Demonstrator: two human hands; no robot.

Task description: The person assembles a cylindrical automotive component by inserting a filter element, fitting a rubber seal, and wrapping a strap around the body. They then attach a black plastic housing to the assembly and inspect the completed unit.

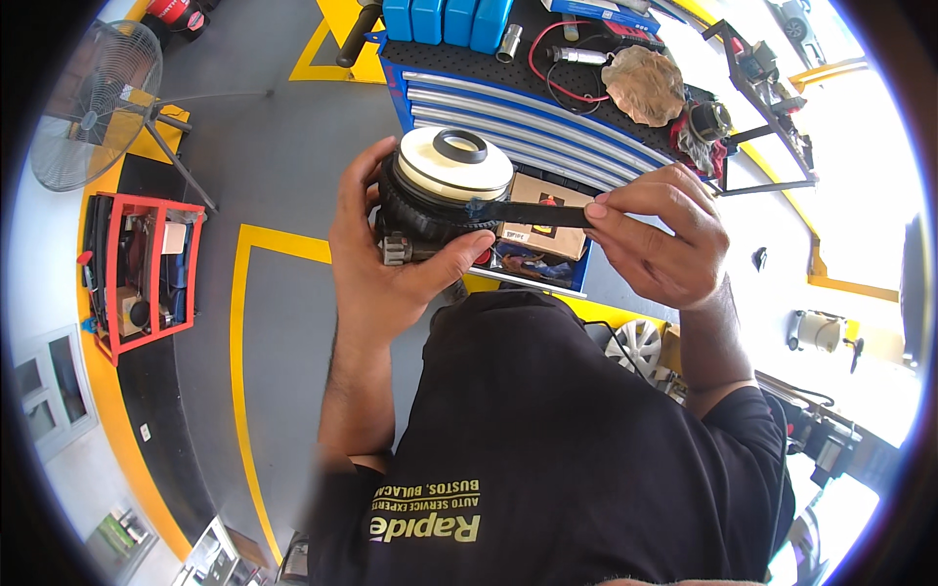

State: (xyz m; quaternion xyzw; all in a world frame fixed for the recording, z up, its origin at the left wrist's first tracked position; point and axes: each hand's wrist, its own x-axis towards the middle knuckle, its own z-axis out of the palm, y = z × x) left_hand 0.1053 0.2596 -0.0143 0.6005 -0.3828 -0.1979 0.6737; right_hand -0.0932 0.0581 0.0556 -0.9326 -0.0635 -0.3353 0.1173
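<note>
My left hand (376, 269) is closed around a round part, with the thumb across its near side. The part (459, 181) has a black ribbed body, a cream stepped disc on top and a black rubber ring at the centre. A grey fitting (396, 250) sticks out by my left palm. Pinched in my right hand (669, 239) is a flat black strip-like tool (542, 214), lying level. Its far end, with a dab of blue paste on it, meets the part's side just below the cream disc.
Beyond my hands stands a blue tool cabinet (508, 112) with a pulled-out drawer holding a cardboard box (547, 190). Blue bins (445, 21), a metal socket (509, 43) and crumpled brown paper (643, 86) sit on top. At left are a red rack (147, 278) and a floor fan (98, 112).
</note>
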